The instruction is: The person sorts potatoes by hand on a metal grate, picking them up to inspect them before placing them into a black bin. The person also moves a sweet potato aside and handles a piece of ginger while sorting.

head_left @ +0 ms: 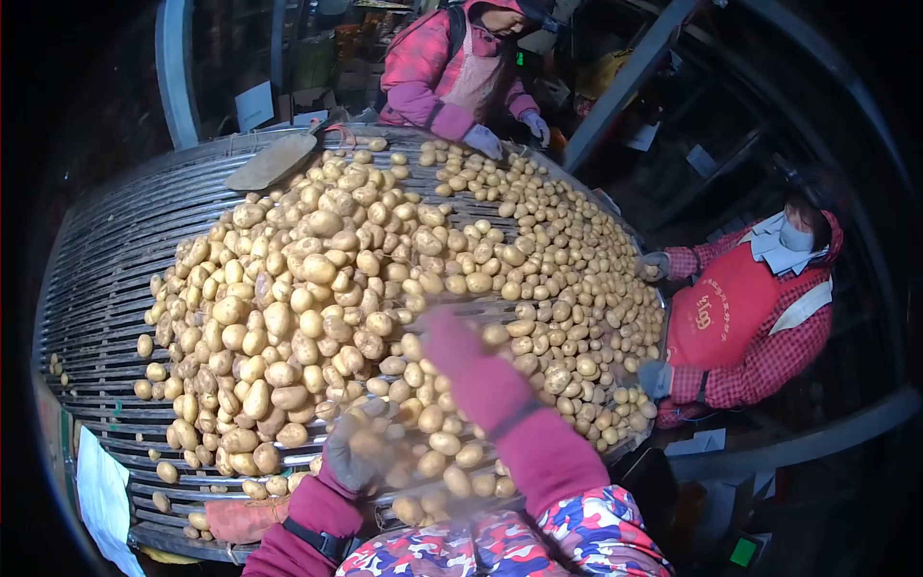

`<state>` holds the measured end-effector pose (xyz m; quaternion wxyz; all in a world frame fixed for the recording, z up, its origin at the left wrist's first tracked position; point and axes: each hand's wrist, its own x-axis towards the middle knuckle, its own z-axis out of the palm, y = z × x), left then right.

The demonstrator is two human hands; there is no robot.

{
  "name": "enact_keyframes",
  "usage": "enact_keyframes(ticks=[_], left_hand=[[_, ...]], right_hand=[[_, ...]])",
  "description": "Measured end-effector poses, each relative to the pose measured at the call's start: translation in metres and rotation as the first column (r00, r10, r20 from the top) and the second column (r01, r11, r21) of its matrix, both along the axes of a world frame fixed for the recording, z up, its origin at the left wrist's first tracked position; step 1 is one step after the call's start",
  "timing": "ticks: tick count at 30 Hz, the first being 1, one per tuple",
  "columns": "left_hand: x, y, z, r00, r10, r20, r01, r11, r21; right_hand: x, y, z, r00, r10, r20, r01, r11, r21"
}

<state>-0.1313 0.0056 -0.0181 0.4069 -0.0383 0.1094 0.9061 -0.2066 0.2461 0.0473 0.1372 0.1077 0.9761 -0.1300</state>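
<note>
A large heap of potatoes [279, 317] lies on a slatted metal sorting table [106, 279]. My left hand [350, 454], in a grey glove, is low at the near edge of the heap. Blurred potatoes lie against or beside its fingers, and I cannot make out whether it grips one. My right hand [450, 338] reaches forward over the middle of the table, between the heap and the smaller potatoes [567, 288] spread at the right. Motion smears that hand, so its fingers do not show clearly.
A flat scoop [272, 162] lies at the table's far left. Two people in aprons, one person [457, 77] at the far side and another person [740, 308] at the right, have gloved hands at the potatoes. White paper [103, 500] and a reddish cloth [245, 519] lie near left.
</note>
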Motion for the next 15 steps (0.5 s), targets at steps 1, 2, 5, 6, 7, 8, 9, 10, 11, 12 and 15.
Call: enact_keyframes(ticks=[1, 2, 5, 6, 7, 8, 9, 10, 11, 12, 15], left_hand=[[0.002, 0.001, 0.002, 1.000, 0.017, 0.006, -0.017, 0.999, -0.051], [0.002, 0.001, -0.005, 1.000, 0.024, 0.011, -0.023, 0.998, -0.050], [0.002, 0.002, -0.004, 0.996, -0.009, 0.085, 0.002, 0.996, 0.089], [0.002, -0.002, -0.010, 0.994, -0.054, 0.095, 0.039, 0.988, 0.152], [-0.001, -0.004, -0.010, 0.996, -0.058, 0.061, 0.051, 0.993, 0.109], [-0.001, -0.005, -0.007, 0.997, -0.055, 0.060, 0.052, 0.998, 0.047], [-0.001, -0.006, -0.004, 0.997, -0.059, 0.054, 0.060, 0.998, -0.012], [-0.002, -0.006, -0.005, 0.997, -0.060, 0.040, 0.060, 0.998, 0.011], [-0.002, -0.007, -0.004, 0.996, -0.055, 0.068, 0.054, 0.998, 0.017], [-0.002, -0.008, -0.004, 0.996, -0.065, 0.063, 0.063, 0.998, 0.031], [-0.003, -0.014, -0.002, 0.997, -0.063, 0.042, 0.062, 0.998, 0.032]], right_hand=[[0.020, -0.020, 0.027, 0.997, 0.068, 0.022, -0.068, 0.997, 0.022], [0.036, -0.023, 0.001, 0.998, 0.069, -0.002, -0.068, 0.980, -0.185], [0.094, -0.046, -0.010, 0.950, 0.305, -0.065, -0.312, 0.926, -0.211], [0.111, -0.039, -0.035, 0.908, 0.328, -0.261, -0.378, 0.909, -0.176], [0.109, -0.031, -0.023, 0.940, 0.303, -0.154, -0.325, 0.934, -0.150], [0.108, -0.018, -0.038, 0.930, 0.344, -0.133, -0.348, 0.937, -0.014], [0.107, -0.005, -0.054, 0.919, 0.379, -0.109, -0.365, 0.922, 0.126], [0.097, 0.001, -0.039, 0.971, 0.238, -0.003, -0.238, 0.970, 0.049], [0.086, 0.006, -0.024, 0.989, 0.098, 0.106, -0.098, 0.995, -0.007], [0.084, 0.026, -0.049, 0.994, 0.093, 0.050, -0.098, 0.989, 0.107], [0.092, 0.072, -0.053, 0.999, 0.023, 0.028, -0.028, 0.976, 0.217]])
